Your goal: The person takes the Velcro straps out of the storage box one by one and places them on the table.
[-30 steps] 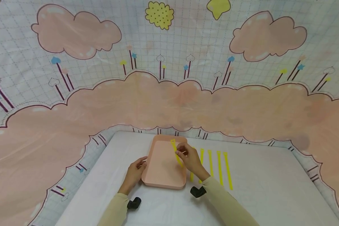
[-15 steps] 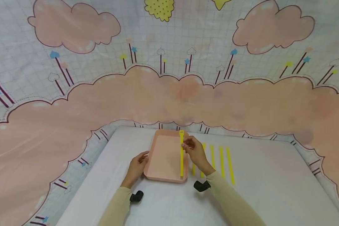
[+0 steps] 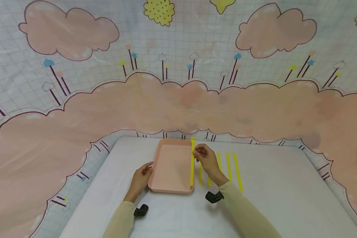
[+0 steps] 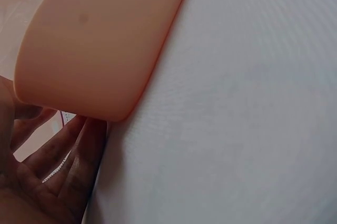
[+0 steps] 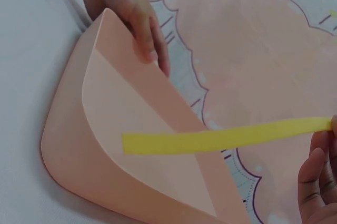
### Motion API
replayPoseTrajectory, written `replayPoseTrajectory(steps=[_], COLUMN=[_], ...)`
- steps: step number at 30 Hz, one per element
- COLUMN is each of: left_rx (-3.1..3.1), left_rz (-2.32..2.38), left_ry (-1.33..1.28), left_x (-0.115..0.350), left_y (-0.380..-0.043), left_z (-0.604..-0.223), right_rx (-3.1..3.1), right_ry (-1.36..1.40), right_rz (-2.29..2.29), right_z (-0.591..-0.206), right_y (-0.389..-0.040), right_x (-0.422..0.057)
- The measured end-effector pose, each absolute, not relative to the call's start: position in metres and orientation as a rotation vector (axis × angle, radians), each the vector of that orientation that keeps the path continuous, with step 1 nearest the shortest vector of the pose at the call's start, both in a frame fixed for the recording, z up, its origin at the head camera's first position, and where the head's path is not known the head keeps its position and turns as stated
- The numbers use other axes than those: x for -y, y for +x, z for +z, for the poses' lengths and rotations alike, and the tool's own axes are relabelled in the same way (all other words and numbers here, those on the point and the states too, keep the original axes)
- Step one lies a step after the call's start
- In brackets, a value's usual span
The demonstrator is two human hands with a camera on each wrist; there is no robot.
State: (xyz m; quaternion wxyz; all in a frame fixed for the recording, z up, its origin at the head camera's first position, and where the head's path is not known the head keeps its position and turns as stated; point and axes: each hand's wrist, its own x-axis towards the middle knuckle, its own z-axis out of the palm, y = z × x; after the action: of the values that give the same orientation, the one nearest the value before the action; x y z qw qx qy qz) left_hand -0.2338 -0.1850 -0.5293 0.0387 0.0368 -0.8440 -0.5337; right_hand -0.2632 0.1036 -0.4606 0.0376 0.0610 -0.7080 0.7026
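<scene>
My right hand (image 3: 208,160) pinches a yellow cable tie strap (image 3: 192,163) near its wider far end. The strap hangs lengthwise along the right side of the pink tray (image 3: 171,165), overlapping its rim. In the right wrist view its free end (image 5: 137,143) shows against the tray's inside, with the fingertips (image 5: 316,168) at the right edge. My left hand (image 3: 139,181) rests against the tray's left side, its thumb and fingertips at the rim. From the left wrist, the left hand's loosely extended fingers (image 4: 73,166) lie by the tray's outer wall (image 4: 84,50).
Several more yellow straps (image 3: 229,167) lie side by side on the white table (image 3: 273,185), right of the tray and partly under the right forearm. Black wrist cameras (image 3: 214,197) sit on both wrists. A cloud-patterned cloth (image 3: 178,105) hangs behind the table.
My right hand has moved right with the strap, from over the tray's middle to its right rim, and the strap has swung from slanted to nearly straight. The left hand stays by the tray.
</scene>
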Motion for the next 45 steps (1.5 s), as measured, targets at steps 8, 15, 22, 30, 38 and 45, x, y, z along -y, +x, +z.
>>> replayPoseTrajectory(steps=[8,15,22,30,38,45], left_rx=[2.600,2.584,2.590,2.591,2.585,2.587], left_rz=[-1.628,-1.642,-1.641,-1.654,-1.654,-1.638], left_ry=[0.128,0.130,0.138,0.146,0.122,0.118], left_x=[0.185,0.184,0.184,0.183,0.180,0.183], left_y=[-0.233,-0.233,-0.236,-0.236,-0.235,-0.235], left_z=[-0.531,-0.527,-0.526,-0.525,-0.527,-0.528], right_rx=[2.112,2.116,2.172,2.227,2.260,2.293], right_ry=[0.117,0.092,0.039,-0.044,-0.062,-0.123], right_rz=[2.227,2.248,2.208,2.156,2.112,2.079], right_z=[-0.456,-0.452,-0.455,-0.461,-0.469,-0.472], right_y=[-0.261,-0.256,-0.254,-0.252,-0.244,-0.235], right_x=[-0.118,-0.138,-0.154,-0.176,-0.205,-0.228])
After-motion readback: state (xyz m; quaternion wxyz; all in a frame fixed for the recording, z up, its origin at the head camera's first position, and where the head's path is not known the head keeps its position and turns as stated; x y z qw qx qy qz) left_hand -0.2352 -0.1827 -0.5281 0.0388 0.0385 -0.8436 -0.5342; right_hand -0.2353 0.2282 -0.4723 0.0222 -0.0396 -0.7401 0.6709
